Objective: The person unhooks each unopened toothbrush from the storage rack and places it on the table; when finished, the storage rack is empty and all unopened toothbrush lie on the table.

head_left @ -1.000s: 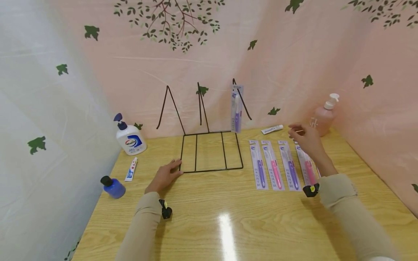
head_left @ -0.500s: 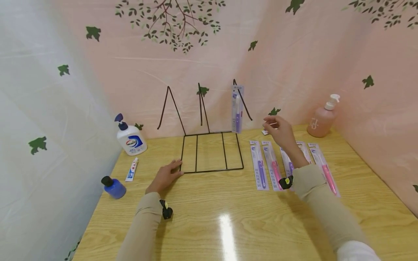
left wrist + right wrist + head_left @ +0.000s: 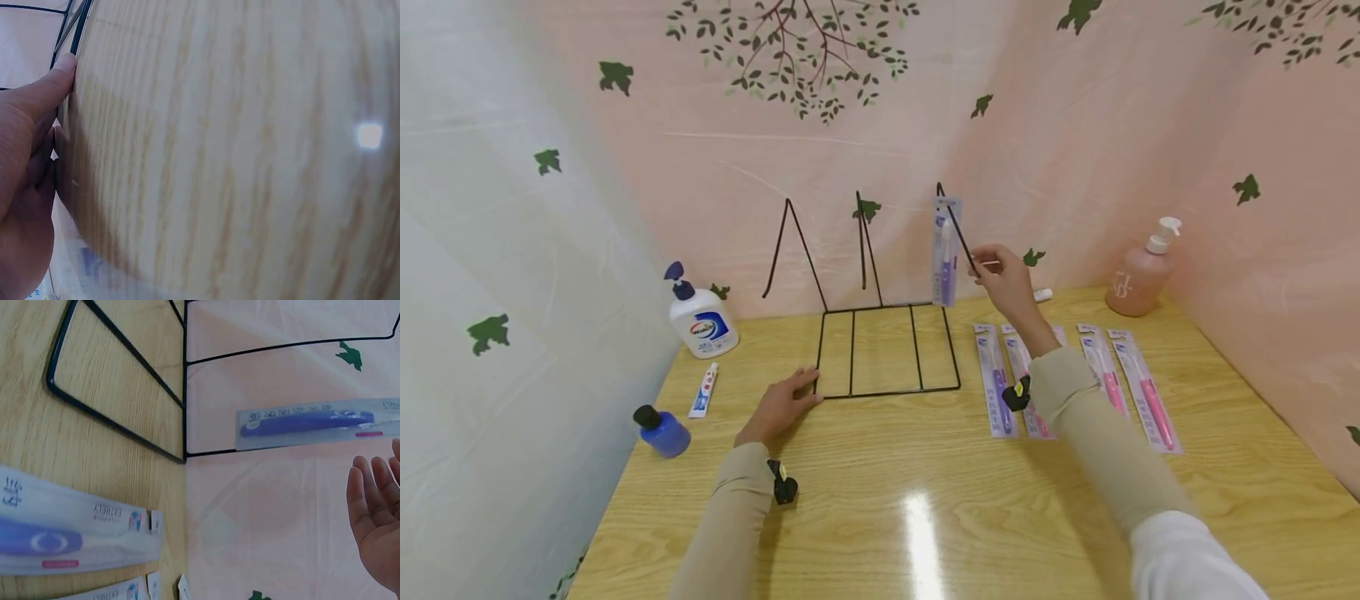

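A black wire rack (image 3: 887, 392) with upright hooks stands on the table. My left hand (image 3: 781, 408) holds its front left corner; in the left wrist view the thumb (image 3: 61, 65) lies against the wire. From the rack's right hook (image 3: 961, 229) hangs a packaged purple toothbrush (image 3: 945, 258), also seen in the right wrist view. My right hand (image 3: 1006, 279) is raised at the free end of that hook, right of the package, its fingers loosely bent with no package in them. The right wrist view shows only part of this hand (image 3: 378, 519).
Several packaged toothbrushes (image 3: 997, 392), purple and pink, lie in a row at right, partly covered by my right arm. A pink pump bottle (image 3: 1138, 279) stands behind them, near a white tube (image 3: 1042, 294). At left are a white pump bottle (image 3: 703, 321), toothpaste (image 3: 703, 392) and a blue bottle (image 3: 664, 432).
My right hand has moved left from above the right end of the toothbrush row to the rack's right hook. The left hand and the hanging toothbrush have stayed in place.
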`<state>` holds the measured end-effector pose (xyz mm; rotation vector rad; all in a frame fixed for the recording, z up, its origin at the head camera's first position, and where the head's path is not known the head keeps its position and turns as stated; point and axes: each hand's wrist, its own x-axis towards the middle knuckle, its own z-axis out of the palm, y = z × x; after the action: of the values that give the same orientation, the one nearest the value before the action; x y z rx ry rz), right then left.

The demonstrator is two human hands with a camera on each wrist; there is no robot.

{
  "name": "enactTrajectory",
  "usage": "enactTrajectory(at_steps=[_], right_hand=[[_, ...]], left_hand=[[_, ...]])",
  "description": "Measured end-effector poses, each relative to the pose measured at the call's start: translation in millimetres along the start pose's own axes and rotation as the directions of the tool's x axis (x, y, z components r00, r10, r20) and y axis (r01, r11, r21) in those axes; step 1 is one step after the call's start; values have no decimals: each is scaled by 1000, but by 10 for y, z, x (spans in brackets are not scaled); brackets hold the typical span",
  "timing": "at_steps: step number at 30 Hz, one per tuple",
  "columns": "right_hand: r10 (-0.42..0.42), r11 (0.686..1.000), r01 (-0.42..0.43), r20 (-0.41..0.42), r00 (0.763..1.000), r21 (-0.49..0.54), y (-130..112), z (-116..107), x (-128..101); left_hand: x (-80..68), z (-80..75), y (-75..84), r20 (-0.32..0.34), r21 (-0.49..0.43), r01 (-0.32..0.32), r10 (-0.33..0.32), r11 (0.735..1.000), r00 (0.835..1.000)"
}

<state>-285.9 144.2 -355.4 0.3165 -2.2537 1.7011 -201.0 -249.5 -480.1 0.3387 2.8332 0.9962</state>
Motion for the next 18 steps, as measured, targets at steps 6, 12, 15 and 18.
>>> enactTrajectory(at_steps=[6,12,15,18], right_hand=[[-63,997,61,-62,996,-42,110,157,155],[-115,993,117,-82,990,17,37,236,206],[-128,990,133,-90,988,46,21,264,224],[-127,988,133,-88,988,73,-6,277,222]], left_hand=[[26,12,-31,0,-3,6,-6,1000,1000],[17,4,-2,-4,-11,6,-6,1000,1000],[20,3,-5,-3,-11,4,-4,1000,1000],[21,0,-16,-3,-3,2,-2,1000,1000]])
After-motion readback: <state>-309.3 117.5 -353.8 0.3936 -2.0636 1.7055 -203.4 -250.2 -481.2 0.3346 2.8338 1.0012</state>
